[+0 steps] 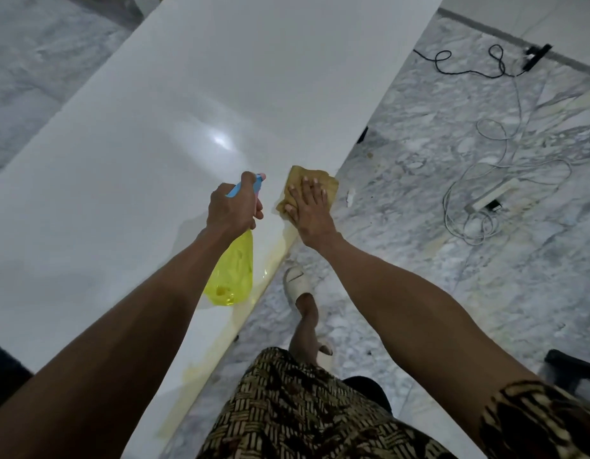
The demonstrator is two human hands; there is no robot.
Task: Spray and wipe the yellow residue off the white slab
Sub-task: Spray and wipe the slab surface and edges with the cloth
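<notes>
A long glossy white slab [194, 120] runs from near left to far right. Yellow residue [277, 256] streaks its right-hand edge, from below my hands down toward me. My left hand [232, 208] grips the neck of a yellow spray bottle [232, 276] with a blue and pink trigger head, held over the slab. My right hand [308, 208] lies flat, fingers spread, pressing a tan cloth [323, 180] against the slab's right edge.
Marble floor [452, 260] lies to the right, strewn with a white power strip [492, 195], white cables and a black cable [469, 67]. My foot in a white slipper [295, 283] stands beside the slab's edge. Dark objects sit at both lower corners.
</notes>
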